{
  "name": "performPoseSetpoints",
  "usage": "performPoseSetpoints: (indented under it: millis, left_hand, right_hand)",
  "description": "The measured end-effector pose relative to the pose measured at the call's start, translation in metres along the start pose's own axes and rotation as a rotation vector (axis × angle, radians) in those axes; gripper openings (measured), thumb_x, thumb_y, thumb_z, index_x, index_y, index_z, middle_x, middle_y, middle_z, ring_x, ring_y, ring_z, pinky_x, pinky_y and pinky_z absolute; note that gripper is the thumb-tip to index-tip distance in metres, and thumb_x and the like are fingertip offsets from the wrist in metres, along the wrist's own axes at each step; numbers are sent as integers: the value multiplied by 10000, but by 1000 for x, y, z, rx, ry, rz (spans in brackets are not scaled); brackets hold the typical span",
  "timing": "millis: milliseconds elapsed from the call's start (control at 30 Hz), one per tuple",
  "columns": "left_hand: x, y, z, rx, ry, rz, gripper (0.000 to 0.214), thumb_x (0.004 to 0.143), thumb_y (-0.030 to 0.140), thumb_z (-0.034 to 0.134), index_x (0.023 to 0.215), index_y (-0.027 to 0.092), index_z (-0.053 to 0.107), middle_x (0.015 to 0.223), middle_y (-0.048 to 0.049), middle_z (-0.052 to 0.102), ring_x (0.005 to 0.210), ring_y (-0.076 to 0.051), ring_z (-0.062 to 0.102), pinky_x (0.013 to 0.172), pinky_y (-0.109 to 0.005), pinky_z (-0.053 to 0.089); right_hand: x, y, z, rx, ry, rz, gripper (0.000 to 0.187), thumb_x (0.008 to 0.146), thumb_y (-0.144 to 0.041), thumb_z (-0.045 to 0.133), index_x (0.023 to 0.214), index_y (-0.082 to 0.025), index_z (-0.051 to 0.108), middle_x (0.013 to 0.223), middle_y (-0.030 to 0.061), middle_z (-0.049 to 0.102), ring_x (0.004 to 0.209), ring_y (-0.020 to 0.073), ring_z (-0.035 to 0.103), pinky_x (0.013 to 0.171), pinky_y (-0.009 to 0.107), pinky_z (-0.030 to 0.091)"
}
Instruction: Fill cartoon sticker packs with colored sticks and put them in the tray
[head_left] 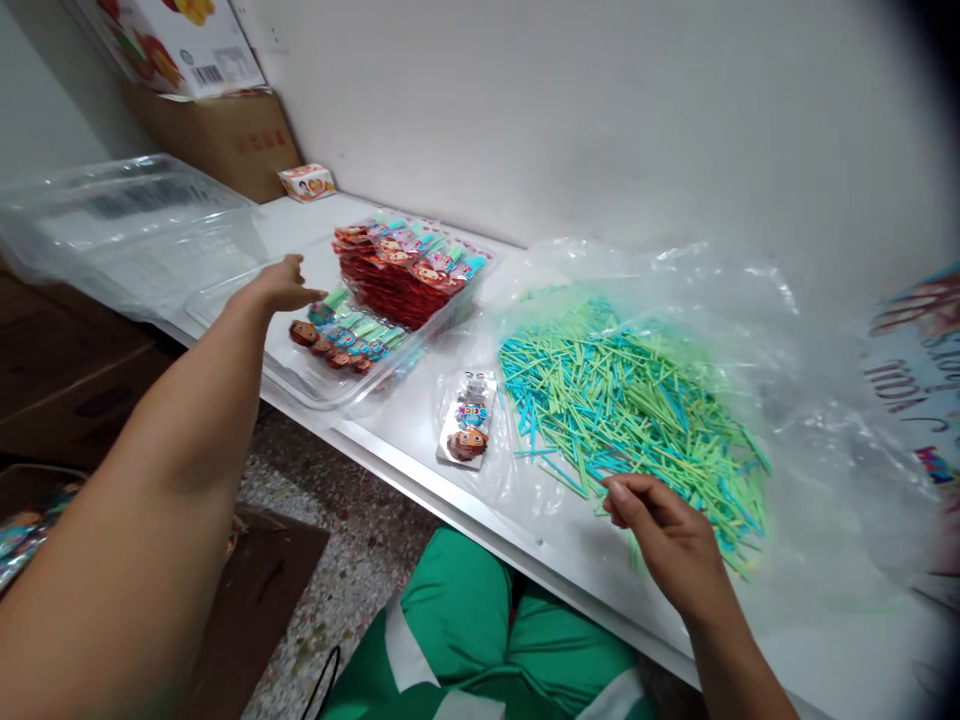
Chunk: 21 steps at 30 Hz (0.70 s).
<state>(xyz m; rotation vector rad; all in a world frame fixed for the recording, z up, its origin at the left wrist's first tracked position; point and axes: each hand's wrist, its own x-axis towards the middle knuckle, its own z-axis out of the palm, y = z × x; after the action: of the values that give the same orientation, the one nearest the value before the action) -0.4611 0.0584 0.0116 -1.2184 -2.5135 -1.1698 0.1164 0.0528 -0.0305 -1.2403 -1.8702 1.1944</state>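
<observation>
My left hand (281, 287) is over a clear plastic tray (330, 395), fingers apart, its thumb next to a row of small character packets (352, 335). Beside that row, in the same tray, a tall stack of red-edged packets (405, 270) stands in neat layers. At the near edge of a big heap of thin green and blue sticks (622, 390), my right hand (660, 530) is closed in a pinch. Stick ends show at its fingertips, though the fingers partly hide them. Between tray and heap lies a single packet (469, 420) with a character's head, on clear plastic film.
The heap sits on a crumpled clear bag (817, 470) against the wall. Empty-looking clear trays (127, 220) are stacked at left. Behind them stand a cardboard box (217, 140) and a small printed box (307, 182). The white table's front edge (420, 487) runs above my lap.
</observation>
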Motion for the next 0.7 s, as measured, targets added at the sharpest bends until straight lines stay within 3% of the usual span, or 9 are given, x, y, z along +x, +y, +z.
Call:
performPoseSetpoints:
  millis: [100,200,300,367,467,533,600,700]
  left_hand:
    - [17,6,-3,117,-47,-217,710,516,257,822,1035,-83,477,948,-129,669,838,-136,606,862,-383,440]
    - [1,41,-17,-1,73,-156,584,681,263,714,1107,-58,475,920,-92,650,784,-109,596,811,-407,449]
    - [-65,103,-30,-266,131,79,455,794,319,590,1097,-7,497,827,-26,626,652,-33,559,744,-339,464]
    - [-128,145,-29,-423,8,244,369,825,376,543,1023,66,564,787,-20,633,613,-43,549,688,-256,468]
    - [-210,178,-2,-337,-371,299,332,808,446,534,910,142,622,789,-48,652,673,-132,588,636,-252,459]
    - [-238,178,28,-109,-436,226,423,777,507,541,1003,153,592,908,-82,652,758,-186,602,659,-284,443]
    - [-245,167,59,102,-402,91,545,723,572,562,1064,148,551,989,-119,631,848,-236,595,681,-303,421]
    - [-237,148,91,192,-457,-98,588,640,601,615,1014,151,551,915,-109,641,837,-255,591,637,-293,395]
  right_hand:
    - [3,4,2,-33,-21,-6,205,820,-396,550,896,-218,619,721,21,606,653,151,568,614,265,497]
    - [3,7,5,-59,-55,-15,208,829,-394,534,903,-217,615,735,21,611,672,154,572,631,271,486]
    - [0,6,8,-55,-72,-34,207,835,-394,524,882,-211,610,728,21,607,669,154,566,633,275,473]
    - [-3,3,10,-45,-76,-39,203,837,-392,524,881,-213,608,726,16,605,669,150,563,635,270,465]
    - [-11,-3,10,-30,-69,-51,198,839,-389,524,885,-216,607,728,10,606,668,145,561,634,263,458]
    - [-19,-7,8,-26,-59,-67,196,843,-386,519,881,-214,606,730,10,605,667,143,558,631,259,454]
    - [-28,-8,3,-29,-48,-81,190,849,-376,514,881,-213,606,739,11,607,674,141,558,633,256,450]
    - [-42,-4,-7,-24,-20,-76,186,851,-369,513,887,-212,607,736,9,608,674,139,559,633,253,448]
